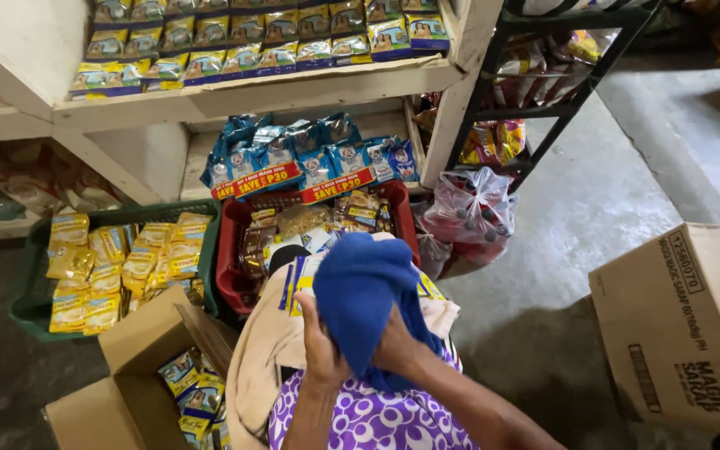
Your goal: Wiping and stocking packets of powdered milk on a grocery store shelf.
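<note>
One blue cloth [368, 292] bunched between two bare hands, held low in front of the person above a purple patterned garment [377, 421]; the left hand [320, 346] has its grip closed around the cloth's left edge, fingers pointing up, while the right hand [397, 342] has its grip pinched on the lower folds from the other side, forearm angling in from the bottom right. A beige cloth [260, 358] drapes just beneath. Beyond the hands sit two plastic baskets on the floor: a red basket [231, 250] of mixed snack packets and, to its left, a green basket [31, 304] of yellow sachets. Two cardboard boxes flank the person, an open box [139, 333] at left holding small packets, a closed box [681, 325] at right. White shelves [243, 96] above carry rows of packets, and a clear bag of bottles [472, 212] rests beside the red basket
</note>
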